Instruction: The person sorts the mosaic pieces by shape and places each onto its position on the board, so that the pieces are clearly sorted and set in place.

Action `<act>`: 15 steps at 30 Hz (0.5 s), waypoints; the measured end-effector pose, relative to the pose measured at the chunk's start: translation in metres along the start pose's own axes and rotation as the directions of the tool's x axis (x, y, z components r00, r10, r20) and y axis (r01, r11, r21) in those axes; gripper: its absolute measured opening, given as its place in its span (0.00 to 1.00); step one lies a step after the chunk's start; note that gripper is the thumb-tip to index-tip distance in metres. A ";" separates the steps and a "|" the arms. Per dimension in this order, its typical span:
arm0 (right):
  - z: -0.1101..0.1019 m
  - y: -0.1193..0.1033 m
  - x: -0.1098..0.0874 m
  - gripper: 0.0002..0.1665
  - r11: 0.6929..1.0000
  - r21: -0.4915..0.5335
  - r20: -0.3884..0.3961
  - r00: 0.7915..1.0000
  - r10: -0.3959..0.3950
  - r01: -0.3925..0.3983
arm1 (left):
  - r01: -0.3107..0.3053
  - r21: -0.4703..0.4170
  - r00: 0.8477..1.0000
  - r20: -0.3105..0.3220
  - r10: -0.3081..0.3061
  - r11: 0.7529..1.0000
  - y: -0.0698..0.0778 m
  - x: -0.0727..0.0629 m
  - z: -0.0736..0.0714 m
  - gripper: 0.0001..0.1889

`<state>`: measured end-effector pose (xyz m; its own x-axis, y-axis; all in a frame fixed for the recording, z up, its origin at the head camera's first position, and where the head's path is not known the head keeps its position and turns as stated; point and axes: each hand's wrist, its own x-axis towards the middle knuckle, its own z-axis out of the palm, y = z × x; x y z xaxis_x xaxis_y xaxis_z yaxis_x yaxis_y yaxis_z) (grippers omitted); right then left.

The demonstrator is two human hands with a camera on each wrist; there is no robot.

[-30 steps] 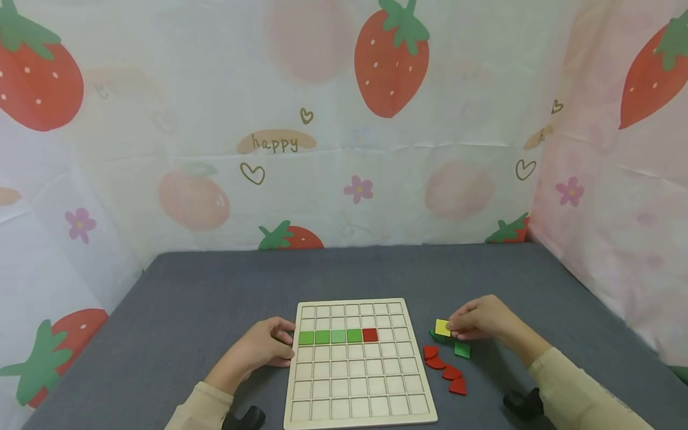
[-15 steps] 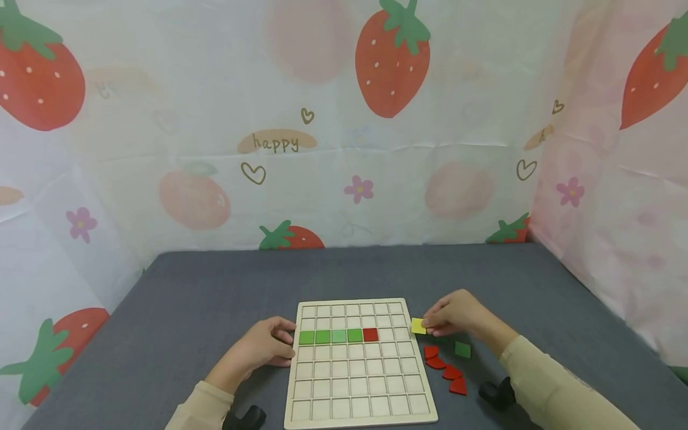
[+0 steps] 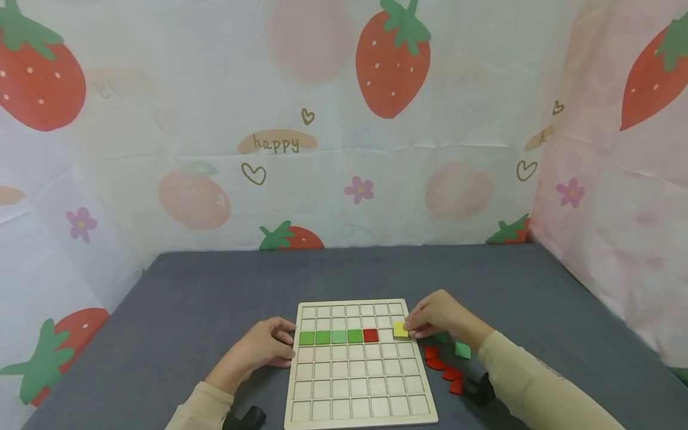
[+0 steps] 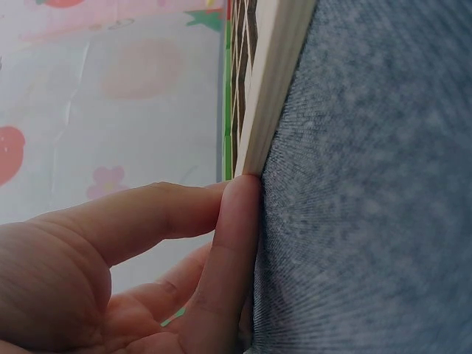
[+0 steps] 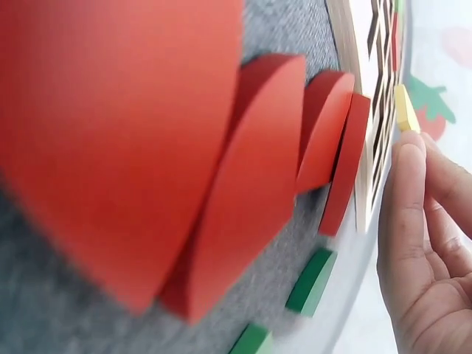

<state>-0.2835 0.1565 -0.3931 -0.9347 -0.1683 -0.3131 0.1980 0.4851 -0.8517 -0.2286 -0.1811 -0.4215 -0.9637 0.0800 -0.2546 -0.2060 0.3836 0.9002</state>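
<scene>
A pale wooden grid board (image 3: pixel 333 423) lies on the grey cloth, one row partly filled with several green tiles (image 3: pixel 322 338) and one red tile (image 3: pixel 371 335). My left hand (image 3: pixel 267 343) rests its fingertips against the board's left edge; the left wrist view has them touching the wooden rim (image 4: pixel 269 110). Between thumb and fingers of my right hand (image 3: pixel 443 313) is a yellow square tile (image 3: pixel 400 329), pinched over that row's right end. In the right wrist view this yellow tile (image 5: pixel 404 109) appears edge-on at the fingertips.
Several loose red pieces (image 3: pixel 434 359) lie beside the board's right edge, partly under the right forearm. A green square (image 3: pixel 463 350) and another green piece (image 3: pixel 441 337) are close by. A patterned curtain (image 3: pixel 349 149) stands behind the table.
My right hand has carried the yellow tile leftward, from above the loose pieces to over the board's right side. My left hand stays at the board's edge.
</scene>
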 end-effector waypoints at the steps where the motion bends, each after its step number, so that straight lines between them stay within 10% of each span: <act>1: 0.002 -0.001 0.001 0.07 1.000 -0.003 -0.001 1.000 0.002 -0.002 | 0.001 0.001 1.000 -0.001 -0.001 1.000 0.000 0.000 0.000 0.28; 15: 0.021 -0.008 0.011 0.05 0.998 -0.062 -0.002 1.000 0.018 -0.018 | -0.017 -0.013 1.000 -0.005 0.017 1.000 -0.001 -0.001 0.000 0.28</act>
<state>-0.2893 0.1324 -0.3987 -0.9316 -0.1581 -0.3272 0.1959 0.5399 -0.8186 -0.2278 -0.1815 -0.4223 -0.9680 0.0814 -0.2375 -0.1918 0.3705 0.9088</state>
